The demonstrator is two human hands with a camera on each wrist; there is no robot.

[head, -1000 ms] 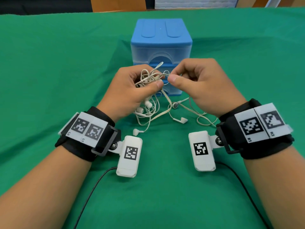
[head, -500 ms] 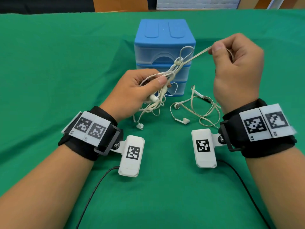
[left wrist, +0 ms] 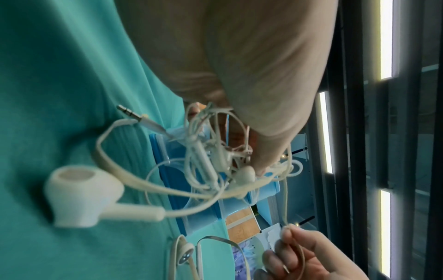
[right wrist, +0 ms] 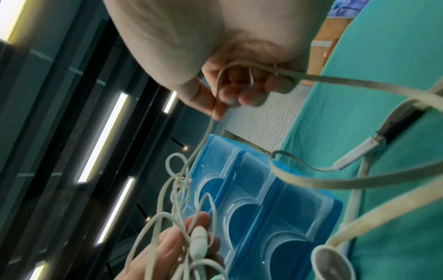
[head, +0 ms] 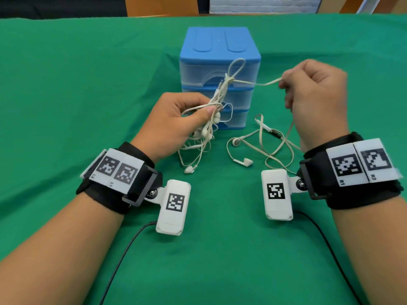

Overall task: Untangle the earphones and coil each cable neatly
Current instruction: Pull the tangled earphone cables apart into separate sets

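Observation:
My left hand [head: 207,106] grips a tangle of thin white earphone cables [head: 212,126] just above the green cloth, in front of the drawer box. Earbuds hang from the tangle; one earbud [head: 189,169] touches the cloth. A flat beige cable [head: 262,83] runs taut from a knot [head: 229,79] above the tangle to my right hand [head: 283,83], which pinches it between thumb and forefinger. The rest of that flat cable [head: 262,148] lies loose on the cloth with two earbuds [head: 244,162]. The right wrist view shows the pinch [right wrist: 220,111]. The left wrist view shows the tangle [left wrist: 215,157] under my thumb.
A blue three-drawer plastic box [head: 220,51] stands right behind the hands, its drawers shut. Green cloth [head: 77,95] covers the whole table. Black leads [head: 123,256] trail from the wrist cameras toward me. Wooden furniture and a white wall lie beyond the far edge.
My right hand pulled one flat cable out of the bundle, up and to the right, then came down a little. The tangle stretched into a line, and loose cable now lies on the cloth.

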